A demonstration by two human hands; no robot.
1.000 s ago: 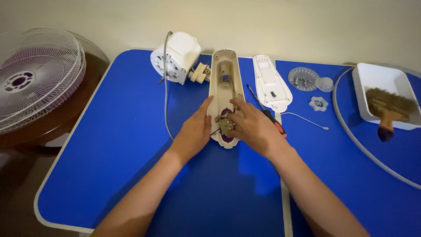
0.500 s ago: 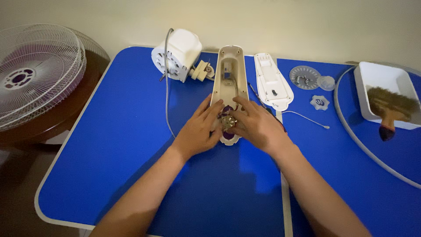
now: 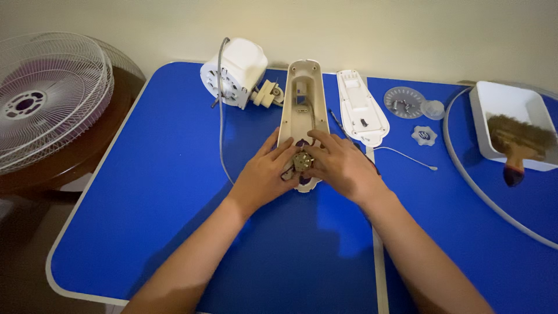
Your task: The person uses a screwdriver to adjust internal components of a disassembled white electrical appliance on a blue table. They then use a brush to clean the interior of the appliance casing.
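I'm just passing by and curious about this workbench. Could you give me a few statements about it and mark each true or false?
1. Both hands, left hand and right hand, rest on the cream housing. True.
2. The table is red. False: it is blue.
3. A brush lies in the white tray. True.
4. The fan grille lies on the blue table. False: it sits left of the table, on a brown stand.
5. The white motor is beside the housing's far end. True.
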